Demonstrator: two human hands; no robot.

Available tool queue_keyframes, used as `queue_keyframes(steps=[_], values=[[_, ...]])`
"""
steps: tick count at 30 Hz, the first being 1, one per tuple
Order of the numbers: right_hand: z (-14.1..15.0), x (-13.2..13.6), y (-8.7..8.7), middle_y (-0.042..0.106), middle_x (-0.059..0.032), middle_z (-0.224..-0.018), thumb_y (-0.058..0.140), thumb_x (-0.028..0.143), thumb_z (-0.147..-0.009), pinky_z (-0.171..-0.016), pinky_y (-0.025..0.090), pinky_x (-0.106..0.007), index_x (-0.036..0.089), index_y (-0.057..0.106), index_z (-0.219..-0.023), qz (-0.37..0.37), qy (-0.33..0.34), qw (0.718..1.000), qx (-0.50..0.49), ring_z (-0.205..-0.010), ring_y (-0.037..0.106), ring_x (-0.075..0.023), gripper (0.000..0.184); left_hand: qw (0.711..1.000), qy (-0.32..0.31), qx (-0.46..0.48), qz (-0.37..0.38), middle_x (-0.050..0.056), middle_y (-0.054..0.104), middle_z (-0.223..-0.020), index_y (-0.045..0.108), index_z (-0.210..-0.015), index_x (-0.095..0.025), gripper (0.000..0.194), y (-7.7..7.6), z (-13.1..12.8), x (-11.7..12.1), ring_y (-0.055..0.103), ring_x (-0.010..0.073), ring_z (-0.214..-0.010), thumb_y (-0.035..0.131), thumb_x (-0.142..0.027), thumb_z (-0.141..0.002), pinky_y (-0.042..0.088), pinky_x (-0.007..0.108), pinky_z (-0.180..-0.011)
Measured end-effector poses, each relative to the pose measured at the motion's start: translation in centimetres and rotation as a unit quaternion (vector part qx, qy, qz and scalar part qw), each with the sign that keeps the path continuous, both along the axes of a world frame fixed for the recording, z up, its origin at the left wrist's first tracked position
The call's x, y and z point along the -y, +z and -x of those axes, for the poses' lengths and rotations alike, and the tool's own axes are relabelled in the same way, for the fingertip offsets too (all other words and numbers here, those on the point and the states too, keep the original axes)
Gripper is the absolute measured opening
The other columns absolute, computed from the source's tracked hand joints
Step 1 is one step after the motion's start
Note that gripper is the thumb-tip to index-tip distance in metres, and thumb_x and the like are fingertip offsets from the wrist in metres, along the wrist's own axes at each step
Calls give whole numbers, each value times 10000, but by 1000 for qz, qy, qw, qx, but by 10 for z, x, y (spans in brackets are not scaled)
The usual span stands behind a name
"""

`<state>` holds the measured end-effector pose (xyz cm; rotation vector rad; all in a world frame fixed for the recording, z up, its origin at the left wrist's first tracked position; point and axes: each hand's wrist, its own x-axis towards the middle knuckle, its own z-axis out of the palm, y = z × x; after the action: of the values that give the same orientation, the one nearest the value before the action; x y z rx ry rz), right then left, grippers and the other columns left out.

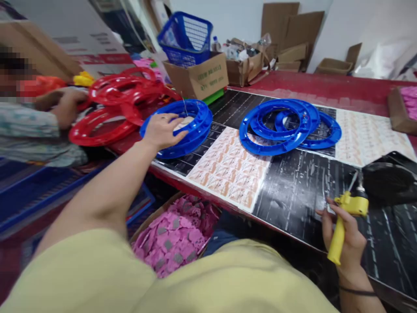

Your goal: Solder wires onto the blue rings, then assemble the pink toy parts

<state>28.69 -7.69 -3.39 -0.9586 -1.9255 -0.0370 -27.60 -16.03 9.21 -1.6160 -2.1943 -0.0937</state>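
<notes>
While the left hand (164, 130) lies over the near-left part of the stacked blue rings (195, 143), its fingers spread apart across the top, the right hand (347, 232) has its fingers closed around the handle of a yellow tool (339, 243), well off to the other side. That stack sits by the near-left edge of the red table (329, 82), its left side close to the red rings (97, 138), where a co-worker's hands (67, 106) are. More blue rings, overlapping one another as a loose group (252, 145), lie farther right, set back from the near edge. Between the two blue groups runs a gap of black surface and printed pink-and-white sheet (224, 174); from the loose group toward the yellow tool stretches a broad span of glossy black panel (293, 191), reaching almost to the near edge. A black dish-like piece (391, 178) borders the tool on its right. Behind the stack, a cardboard box (203, 78) bearing a blue basket (185, 41) closes off the far side. Below the near edge, a box holds pink pieces (172, 239).
</notes>
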Motion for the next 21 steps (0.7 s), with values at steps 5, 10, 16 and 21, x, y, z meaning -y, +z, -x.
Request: queue_keyframes(steps=[5,10,16,21], values=[[12,-4,3,767,-120,-1044,686,193,-898,-616,605,-210,151,599,-1146,-64,19,997,36,-735,764,-197,265,970,-221,30,-98,56,705,-1242,679,-1188,-190,339,-11,-74,-55,626,247,-1168,446,-297,-968,467,466,-1035],[14,-6,3,763,-113,-1079,700,163,-881,-672,616,-194,171,594,-1164,-54,37,998,22,-784,767,-185,302,948,-305,76,53,188,643,-1333,588,-1341,-103,489,-51,-187,-142,609,302,-1227,566,-368,-930,459,447,-1044],[14,-7,4,765,-100,-1080,680,143,-884,-724,625,-200,187,607,-1138,-31,37,999,5,-818,768,-186,268,953,-233,136,138,235,644,-1272,381,-1495,-43,668,-76,-246,-185,632,326,-1175,562,-399,-960,473,411,-975],[14,-7,3,755,-123,-1108,671,116,-882,-741,627,-203,178,607,-1124,-8,56,998,-10,-842,767,-194,258,958,-257,119,48,230,650,-1255,431,-1445,-37,562,-72,-226,-150,642,335,-1135,522,-332,-976,492,454,-962]])
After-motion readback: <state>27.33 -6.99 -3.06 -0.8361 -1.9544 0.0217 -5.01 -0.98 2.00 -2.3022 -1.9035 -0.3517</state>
